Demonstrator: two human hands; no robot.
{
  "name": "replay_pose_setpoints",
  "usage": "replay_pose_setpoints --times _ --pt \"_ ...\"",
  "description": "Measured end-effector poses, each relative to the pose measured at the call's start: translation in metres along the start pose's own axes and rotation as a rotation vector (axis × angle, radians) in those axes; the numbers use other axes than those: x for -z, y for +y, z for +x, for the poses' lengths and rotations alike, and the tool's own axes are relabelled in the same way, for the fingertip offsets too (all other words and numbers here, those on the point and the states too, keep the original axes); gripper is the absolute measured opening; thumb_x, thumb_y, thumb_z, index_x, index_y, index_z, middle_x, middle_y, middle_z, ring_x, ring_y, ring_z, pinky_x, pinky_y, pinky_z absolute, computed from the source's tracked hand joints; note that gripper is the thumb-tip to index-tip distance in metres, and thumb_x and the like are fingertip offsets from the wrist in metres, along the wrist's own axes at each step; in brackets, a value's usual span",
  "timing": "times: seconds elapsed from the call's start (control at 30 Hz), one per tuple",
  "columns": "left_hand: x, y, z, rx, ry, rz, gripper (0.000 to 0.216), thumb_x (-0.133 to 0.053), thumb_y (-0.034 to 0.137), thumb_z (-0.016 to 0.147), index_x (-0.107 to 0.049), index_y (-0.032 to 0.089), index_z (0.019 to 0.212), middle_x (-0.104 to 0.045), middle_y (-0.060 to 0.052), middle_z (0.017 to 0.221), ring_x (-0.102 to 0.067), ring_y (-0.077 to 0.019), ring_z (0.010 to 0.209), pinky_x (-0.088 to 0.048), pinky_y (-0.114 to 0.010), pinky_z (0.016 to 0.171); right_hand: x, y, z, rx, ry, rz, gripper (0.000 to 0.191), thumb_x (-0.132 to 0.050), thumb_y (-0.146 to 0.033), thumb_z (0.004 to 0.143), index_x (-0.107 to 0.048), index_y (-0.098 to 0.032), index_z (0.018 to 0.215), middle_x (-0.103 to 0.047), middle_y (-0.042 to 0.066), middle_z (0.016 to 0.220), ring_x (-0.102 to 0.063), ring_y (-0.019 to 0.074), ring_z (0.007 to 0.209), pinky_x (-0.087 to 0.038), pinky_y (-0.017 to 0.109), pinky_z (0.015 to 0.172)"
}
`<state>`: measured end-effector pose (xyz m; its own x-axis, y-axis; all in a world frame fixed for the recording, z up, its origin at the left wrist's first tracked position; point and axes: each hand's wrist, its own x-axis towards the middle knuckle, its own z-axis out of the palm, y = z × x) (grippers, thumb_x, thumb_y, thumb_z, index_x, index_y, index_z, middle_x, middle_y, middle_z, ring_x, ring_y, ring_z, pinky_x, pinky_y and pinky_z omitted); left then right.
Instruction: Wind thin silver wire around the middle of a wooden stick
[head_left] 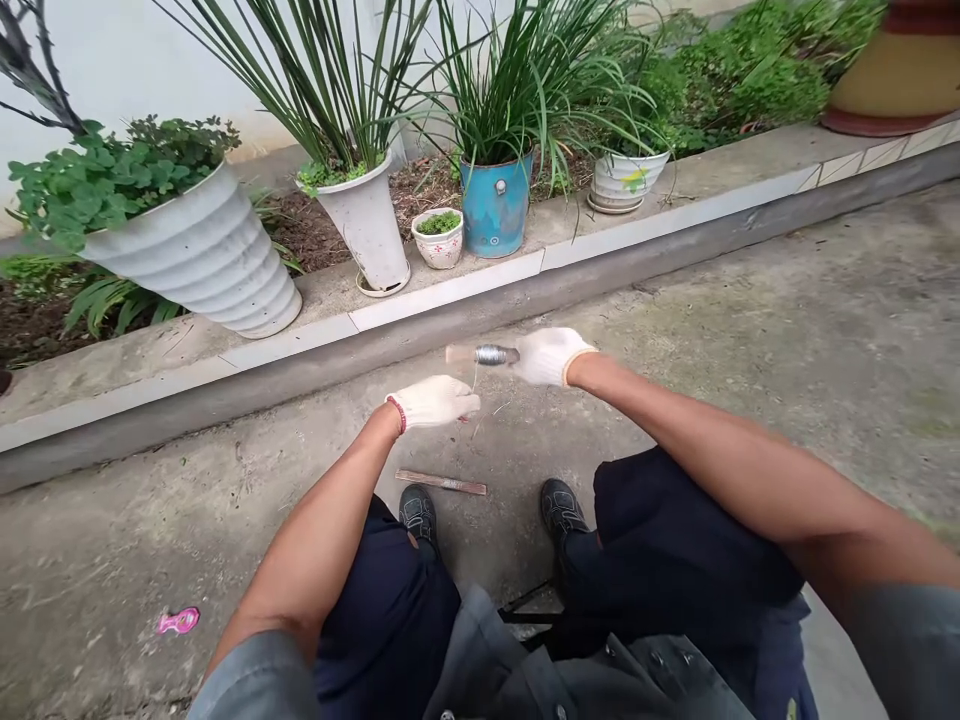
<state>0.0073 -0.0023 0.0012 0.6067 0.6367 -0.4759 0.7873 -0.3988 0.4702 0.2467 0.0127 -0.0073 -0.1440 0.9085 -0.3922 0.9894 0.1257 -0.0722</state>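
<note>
Both my hands wear white knit gloves. My right hand (551, 356) is closed around one end of a short wooden stick (459, 354), which points left and is blurred. Silvery wire (493, 355) is wound in a coil about the stick's middle. My left hand (439, 401), just below and to the left, has its fingers pinched together on a thin strand of the wire that runs down from the stick. On the ground below lies a second wooden stick (420, 478) with some wire around it, touched by neither hand.
Concrete ground (300, 540) spreads around my shoes (562, 510). A low tiled kerb (450, 301) runs across ahead, bearing a tilted white pot (202, 255), a tall white pot (367, 225), a small pot (439, 248) and a blue bucket (496, 210). A pink wrapper (178, 621) lies at lower left.
</note>
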Motion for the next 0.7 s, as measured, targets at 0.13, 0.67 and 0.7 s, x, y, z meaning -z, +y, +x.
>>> replay_pose_setpoints --times 0.13,0.67,0.7 --pt "0.002 -0.009 0.000 0.030 0.053 -0.026 0.047 -0.047 0.054 0.097 -0.078 0.020 0.086 -0.076 -0.004 0.089 -0.061 -0.0198 0.077 -0.043 -0.029 0.070 0.013 0.000 -0.011 0.142 0.070 0.194 0.051 -0.051 -0.065 0.099 -0.073 -0.019 0.104 -0.073 0.012 0.085 -0.069 0.0228 0.075 -0.044 0.028 0.066" --pt "0.003 -0.009 -0.001 0.084 0.079 0.156 0.046 -0.047 0.052 0.096 -0.073 0.020 0.076 -0.067 -0.006 0.071 -0.053 -0.0193 0.062 -0.034 -0.033 0.062 -0.014 -0.006 -0.018 0.219 -0.295 -0.160 0.026 -0.077 -0.038 0.076 -0.076 -0.014 0.083 -0.067 0.013 0.070 -0.069 0.0280 0.076 -0.050 0.035 0.068" --pt "0.001 -0.005 -0.002 0.083 0.050 0.130 0.046 -0.048 0.053 0.095 -0.074 0.020 0.076 -0.066 -0.005 0.070 -0.053 -0.0193 0.062 -0.034 -0.033 0.062 -0.014 -0.003 -0.012 0.134 -0.233 -0.156 0.029 -0.078 -0.040 0.076 -0.078 -0.013 0.087 -0.069 0.016 0.074 -0.070 0.0304 0.080 -0.051 0.037 0.070"
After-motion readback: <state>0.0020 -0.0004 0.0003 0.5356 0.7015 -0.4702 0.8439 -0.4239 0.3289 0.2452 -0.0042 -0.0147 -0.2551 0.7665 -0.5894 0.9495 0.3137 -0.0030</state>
